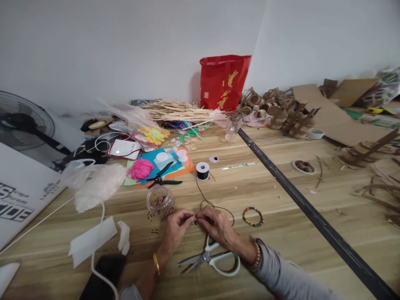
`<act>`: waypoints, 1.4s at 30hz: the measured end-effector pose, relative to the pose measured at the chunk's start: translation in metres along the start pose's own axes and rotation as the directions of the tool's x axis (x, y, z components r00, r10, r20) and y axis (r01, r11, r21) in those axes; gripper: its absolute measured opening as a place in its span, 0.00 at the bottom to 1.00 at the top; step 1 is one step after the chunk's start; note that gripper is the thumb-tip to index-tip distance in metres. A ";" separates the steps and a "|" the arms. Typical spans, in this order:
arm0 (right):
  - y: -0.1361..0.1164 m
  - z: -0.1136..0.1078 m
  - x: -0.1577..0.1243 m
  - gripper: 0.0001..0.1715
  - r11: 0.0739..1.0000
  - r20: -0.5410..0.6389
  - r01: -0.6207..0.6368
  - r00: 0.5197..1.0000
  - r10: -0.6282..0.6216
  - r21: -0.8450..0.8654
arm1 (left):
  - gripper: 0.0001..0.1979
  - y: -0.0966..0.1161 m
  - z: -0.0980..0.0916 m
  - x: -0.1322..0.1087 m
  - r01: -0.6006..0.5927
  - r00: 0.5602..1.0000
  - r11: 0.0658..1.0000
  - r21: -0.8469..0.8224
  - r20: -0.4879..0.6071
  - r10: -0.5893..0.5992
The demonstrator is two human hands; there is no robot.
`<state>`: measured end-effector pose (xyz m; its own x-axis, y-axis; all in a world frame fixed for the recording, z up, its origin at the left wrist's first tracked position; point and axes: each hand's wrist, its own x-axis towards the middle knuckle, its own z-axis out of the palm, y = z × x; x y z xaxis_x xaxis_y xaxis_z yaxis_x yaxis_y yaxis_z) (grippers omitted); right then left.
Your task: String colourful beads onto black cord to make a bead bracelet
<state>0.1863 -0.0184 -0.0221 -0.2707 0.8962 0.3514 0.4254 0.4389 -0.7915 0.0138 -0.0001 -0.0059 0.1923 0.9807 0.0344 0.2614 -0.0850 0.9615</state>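
My left hand (177, 228) and my right hand (219, 226) meet fingertip to fingertip over the table, each closed in a pinch on a thin black cord (225, 209). A tiny dark bead (196, 222) shows just below the fingertips; the exact grip on it is too small to make out. From the hands the cord loops back to a white-ended spool (203, 170). Beside my left hand a clear jar (161, 201) of coloured beads lies tipped. Scissors (204, 257) with pale handles rest partly open below my right hand. A multicoloured bead bracelet (253, 217) lies to the right.
Pruning shears (161, 178) and pink yarn (140, 169) lie on coloured sheets. Further back are a glass (233, 128), thin wooden strips (178, 111) and a red bag (223, 81). A dark strip (290, 187) crosses the table; a white cable (93, 258) runs at left.
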 end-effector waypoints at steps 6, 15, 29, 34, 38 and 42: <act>-0.001 0.000 0.001 0.05 0.997 -0.022 -0.056 0.998 0.057 0.056 | 0.06 -0.001 0.000 0.000 0.014 1.000 0.999 -0.029 0.015 -0.014; 0.001 -0.001 0.001 0.07 0.992 -0.036 -0.100 0.994 0.103 0.083 | 0.05 -0.001 -0.002 0.001 0.079 0.997 0.994 -0.071 0.014 -0.078; -0.001 -0.001 0.002 0.07 0.992 -0.016 -0.066 0.998 0.068 0.112 | 0.09 -0.007 -0.008 0.007 0.172 0.985 0.964 -0.202 0.066 -0.162; -0.003 -0.002 0.002 0.10 0.992 -0.012 -0.071 0.997 0.073 0.100 | 0.10 -0.008 -0.008 0.006 0.169 0.984 0.967 -0.189 0.089 -0.154; -0.005 -0.004 0.003 0.11 0.992 0.004 -0.077 0.997 0.077 0.100 | 0.11 -0.011 -0.008 0.007 0.163 0.984 0.966 -0.200 0.100 -0.146; -0.006 -0.004 0.003 0.12 0.992 0.019 -0.079 0.997 0.078 0.102 | 0.09 -0.010 -0.009 0.007 0.145 0.986 0.973 -0.182 0.107 -0.127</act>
<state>0.1861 -0.0177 -0.0144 -0.2527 0.9264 0.2793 0.3556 0.3574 -0.8636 0.0040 0.0090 -0.0132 0.2573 0.9591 -0.1176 0.1102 0.0917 0.9897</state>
